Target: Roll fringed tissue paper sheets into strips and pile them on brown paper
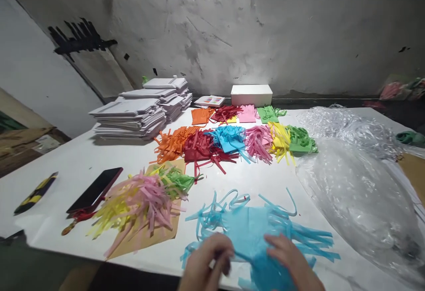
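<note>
A pile of light blue fringed paper strips [255,227] lies at the near edge of the white table [83,158]. My left hand [207,260] pinches a strip at the pile's lower left, fingers curled on it. Flat on the pile's lower right rests my right hand [290,258], pressing the blue paper down. Both hands are blurred and partly cut off by the bottom of the frame.
A mixed pink, yellow and green strip pile [139,202] sits on brown paper to the left, beside a black phone [96,189]. Further back lie rows of coloured fringed paper [232,143], stacked white sheets [133,116], a white box [251,95]. Clear plastic bags [355,185] cover the right side.
</note>
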{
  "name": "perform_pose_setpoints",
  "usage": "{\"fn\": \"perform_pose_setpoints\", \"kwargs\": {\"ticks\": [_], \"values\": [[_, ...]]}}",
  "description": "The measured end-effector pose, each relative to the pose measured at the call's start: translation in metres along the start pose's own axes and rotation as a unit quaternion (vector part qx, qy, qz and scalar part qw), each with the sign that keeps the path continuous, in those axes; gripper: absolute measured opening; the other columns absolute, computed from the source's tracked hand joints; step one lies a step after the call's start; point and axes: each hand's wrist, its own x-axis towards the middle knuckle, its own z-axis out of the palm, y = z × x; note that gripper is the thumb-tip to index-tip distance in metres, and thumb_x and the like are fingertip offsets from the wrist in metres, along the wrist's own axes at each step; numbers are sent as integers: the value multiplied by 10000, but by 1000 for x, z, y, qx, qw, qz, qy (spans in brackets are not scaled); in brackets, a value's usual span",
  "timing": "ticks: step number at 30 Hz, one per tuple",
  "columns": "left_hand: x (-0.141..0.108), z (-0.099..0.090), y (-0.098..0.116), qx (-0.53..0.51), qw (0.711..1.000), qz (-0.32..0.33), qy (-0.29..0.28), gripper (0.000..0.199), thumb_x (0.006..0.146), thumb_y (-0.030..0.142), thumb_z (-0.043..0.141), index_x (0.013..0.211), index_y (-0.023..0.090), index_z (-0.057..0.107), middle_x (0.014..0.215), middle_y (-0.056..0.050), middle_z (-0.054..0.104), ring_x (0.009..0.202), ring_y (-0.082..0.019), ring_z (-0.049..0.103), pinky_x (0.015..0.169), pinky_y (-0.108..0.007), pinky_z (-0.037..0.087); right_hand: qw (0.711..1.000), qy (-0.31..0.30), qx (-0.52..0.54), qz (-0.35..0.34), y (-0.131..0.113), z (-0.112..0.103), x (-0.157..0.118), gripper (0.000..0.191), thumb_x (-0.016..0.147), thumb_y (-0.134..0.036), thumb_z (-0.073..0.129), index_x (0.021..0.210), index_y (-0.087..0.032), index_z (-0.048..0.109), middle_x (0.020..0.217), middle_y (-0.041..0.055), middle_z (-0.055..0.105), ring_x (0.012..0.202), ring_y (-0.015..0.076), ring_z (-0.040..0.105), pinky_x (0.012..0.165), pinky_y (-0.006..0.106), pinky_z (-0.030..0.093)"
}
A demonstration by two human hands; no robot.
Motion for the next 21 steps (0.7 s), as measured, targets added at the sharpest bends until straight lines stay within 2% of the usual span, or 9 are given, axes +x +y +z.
{"fn": "perform_pose_setpoints", "kwargs": {"ticks": [2,4,6,10,12,14,16,18,21], "values": [[14,-46,1,53,988,-15,144,225,982,395,589,873,213,665,651,18,659,578,-144,644,586,-236,542,999,-4,-26,41,4,0,-4,403,1056,-460,437,1294,-176,596,1247,114,706,1138,229,693,872,275,603],[33,-95,-6,122,936,-11,331,235,888,420,704,858,190,668,634,33,658,570,-152,638,611,-267,557,998,-42,-44,25,6,4,-8,365,1031,-346,514,1344,-168,575,1308,107,678,1190,225,667,933,272,585],[50,-139,-22,194,876,-15,442,244,852,396,733,902,162,686,669,33,676,608,-156,665,674,-284,565,993,-89,-65,-52,7,13,-11,329,1013,-249,507,1314,-167,611,1317,88,677,1206,222,657,990,291,562],[63,-176,-59,347,880,-39,321,370,891,478,644,1063,154,698,968,-67,739,864,-268,715,833,-433,585,968,-129,-144,-161,12,36,-16,374,978,-228,480,1288,-97,644,1346,123,652,1201,279,659,930,382,606],[55,-156,-67,420,874,23,243,406,930,465,601,1186,154,644,1158,-137,699,1099,-345,651,991,-535,506,961,-131,-163,-182,17,43,-21,376,996,-299,496,1261,-90,660,1327,132,662,1180,289,672,897,410,621],[38,-113,-65,421,883,123,166,350,959,340,605,1271,185,579,1194,-131,679,1143,-307,626,1018,-482,484,960,-127,-162,-190,20,45,-26,360,1006,-334,510,1228,-106,680,1306,123,677,1173,282,676,902,417,617],[19,-57,-57,362,912,193,-22,356,966,277,598,1313,214,551,1237,-108,670,1143,-254,615,992,-392,485,965,-115,-150,-180,22,47,-31,297,997,-265,516,1196,-135,695,1295,95,689,1181,260,671,939,408,592],[4,-5,-50,327,898,251,-152,350,932,333,631,1262,223,589,1278,-98,667,1137,-282,598,1021,-446,429,968,-107,-143,-174,24,47,-36,306,964,-152,491,1189,-167,697,1298,57,693,1198,234,659,983,399,552],[-6,41,-50,322,897,247,-174,221,917,230,634,1134,186,622,1140,-74,709,997,-245,604,909,-395,416,957,-127,-178,-189,36,38,-42,351,935,-138,472,1197,-195,698,1318,44,682,1211,256,646,1036,464,478]]}}
